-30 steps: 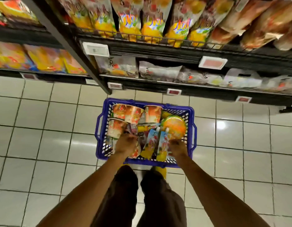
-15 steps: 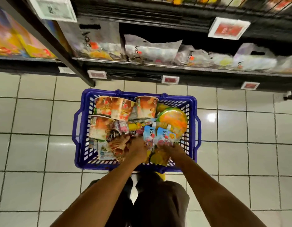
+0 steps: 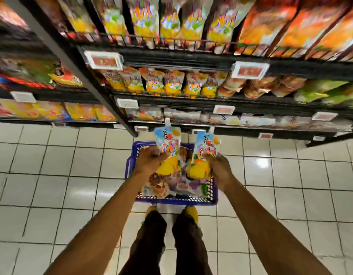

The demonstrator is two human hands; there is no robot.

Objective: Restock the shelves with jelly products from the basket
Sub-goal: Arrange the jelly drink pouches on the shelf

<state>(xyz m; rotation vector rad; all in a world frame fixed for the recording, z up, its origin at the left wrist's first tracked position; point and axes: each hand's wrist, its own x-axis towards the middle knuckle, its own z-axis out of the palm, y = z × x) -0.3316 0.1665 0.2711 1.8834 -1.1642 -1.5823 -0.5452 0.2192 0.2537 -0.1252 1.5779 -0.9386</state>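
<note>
A blue plastic basket [image 3: 130,165] stands on the tiled floor in front of my feet, with several jelly packs and cups inside. My left hand [image 3: 150,160] grips a blue-and-yellow jelly pouch [image 3: 167,141] with a white spout, lifted above the basket. My right hand [image 3: 216,168] grips a second matching jelly pouch [image 3: 206,147] beside it. Both pouches stand upright, spouts pointing toward the shelves. Rows of similar pouches [image 3: 165,84] hang on the middle shelf ahead.
Black metal shelving [image 3: 191,61] fills the upper view, with price tags [image 3: 104,60] along its edges and a slanted black upright [image 3: 96,92]. Orange packs [image 3: 300,26] fill the top right. Clear bags [image 3: 181,116] lie on the lowest shelf. White floor tiles surround the basket.
Both hands came up out of the basket, each lifting a jelly pouch. The view tilted upward, so more of the shelves shows and the basket looks farther away.
</note>
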